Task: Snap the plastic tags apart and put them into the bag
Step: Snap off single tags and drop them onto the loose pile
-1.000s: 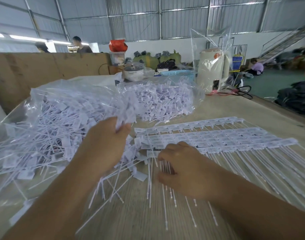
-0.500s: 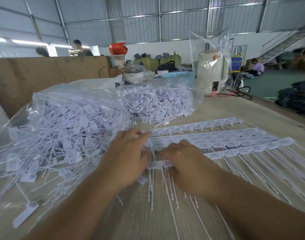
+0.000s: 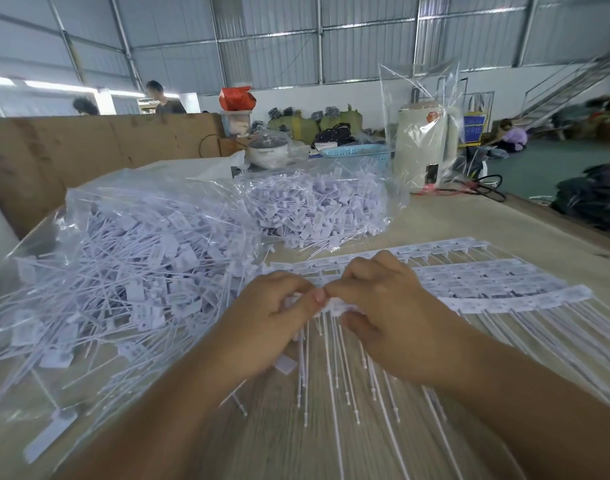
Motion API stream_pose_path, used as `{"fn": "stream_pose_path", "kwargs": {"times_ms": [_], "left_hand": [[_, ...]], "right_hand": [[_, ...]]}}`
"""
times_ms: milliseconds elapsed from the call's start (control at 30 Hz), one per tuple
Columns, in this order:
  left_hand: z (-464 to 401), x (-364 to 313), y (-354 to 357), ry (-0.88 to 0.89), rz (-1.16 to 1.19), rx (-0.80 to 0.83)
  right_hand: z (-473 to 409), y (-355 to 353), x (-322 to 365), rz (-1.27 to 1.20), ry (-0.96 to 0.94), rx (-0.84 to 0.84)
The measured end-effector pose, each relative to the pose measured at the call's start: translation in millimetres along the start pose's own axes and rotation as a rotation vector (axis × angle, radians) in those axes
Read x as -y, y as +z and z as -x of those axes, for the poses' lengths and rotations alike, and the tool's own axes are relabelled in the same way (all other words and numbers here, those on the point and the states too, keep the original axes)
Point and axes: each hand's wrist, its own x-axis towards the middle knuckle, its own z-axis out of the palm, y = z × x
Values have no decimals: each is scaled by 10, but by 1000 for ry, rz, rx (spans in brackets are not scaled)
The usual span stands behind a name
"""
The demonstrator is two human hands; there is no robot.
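Both hands (image 3: 317, 299) pinch tag strip (image 3: 504, 303) (L end) nr bag (image 3: 130, 244).

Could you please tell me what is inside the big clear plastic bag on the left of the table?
The clear bag holds a loose heap of separated white tags, heads and thin tails lying crisscross. What sits at the bottom, beneath the heap, is covered and cannot be seen.

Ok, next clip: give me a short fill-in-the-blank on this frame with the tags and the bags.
1. The left hand and right hand both pinch the near end of a strip of ____ tags.
2. The big clear bag of loose tags lies to the person's ____.
3. The uncut tag strips lie on a ____ table.

Missing words: white; left; wooden
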Motion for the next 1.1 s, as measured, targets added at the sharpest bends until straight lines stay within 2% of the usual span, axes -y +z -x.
{"fn": "stream_pose_path", "kwargs": {"times_ms": [67,200,367,600,700,833,1100], "left_hand": [[37,-69,-20,-59,135,-1],[65,-177,-31,-102,238,106],[76,-232,-53,-96,294,91],[93,-280,-70,-175,281,139],[90,-293,-54,-203,285,138],[73,-323,0,-193,298,52],[37,-404,134,-231,596,-188]], "right_hand": [[1,-44,4,-37,-32,7],[2,-87,7,-90,-59,-5],[5,-119,-11,-362,7,50],[1,-129,-17,-259,-26,158],[15,-138,-16,-209,16,170],[14,-165,-22,-182,77,138],[-4,-147,65,-103,121,-41]]}}
